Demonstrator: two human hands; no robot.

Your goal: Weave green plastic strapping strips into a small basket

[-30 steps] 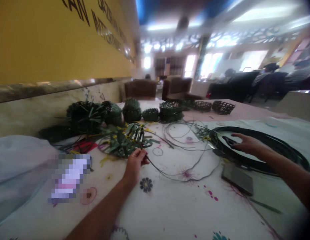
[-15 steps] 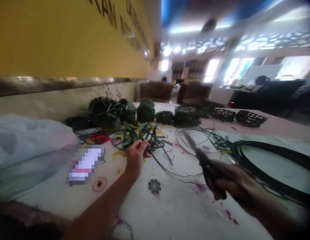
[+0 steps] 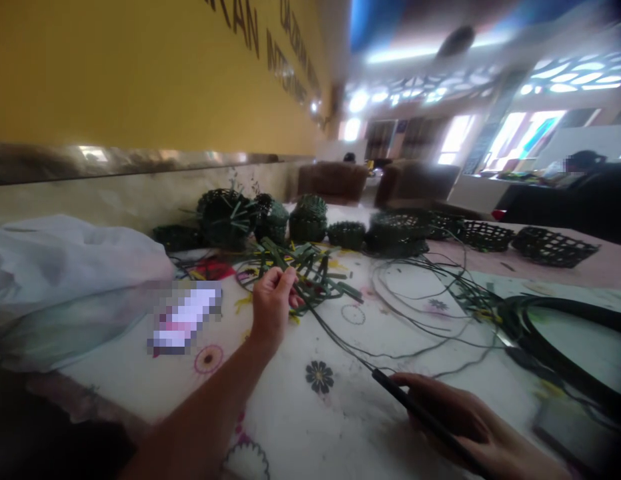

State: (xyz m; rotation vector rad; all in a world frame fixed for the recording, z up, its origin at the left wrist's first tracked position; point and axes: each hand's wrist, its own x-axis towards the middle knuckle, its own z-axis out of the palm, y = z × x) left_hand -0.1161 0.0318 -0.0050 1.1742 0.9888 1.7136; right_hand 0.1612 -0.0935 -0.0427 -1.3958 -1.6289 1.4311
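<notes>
Left hand (image 3: pixel 272 303) pinching, right hand (image 3: pixel 457 415) gripping a tool (image 3: pixel 415 405)

The patterned worktop (image 3: pixel 285 427) carries dark baskets (image 3: pixel 309 219) along its far side and a coil (image 3: pixel 580 379) at right. Green strips (image 3: pixel 323 270) splay just beyond the left hand, whose forearm slants up from below, thumb and fingers closed on thin strands (image 3: pixel 335 338). The right hand lies lower, grip closed around the slim dark tool, its end angled up-left beside the strands.

yellow lettered wall (image 3: pixel 155 73) | 2 brown chairs (image 3: pixel 331 182) | person (image 3: pixel 585 162) in background
</notes>
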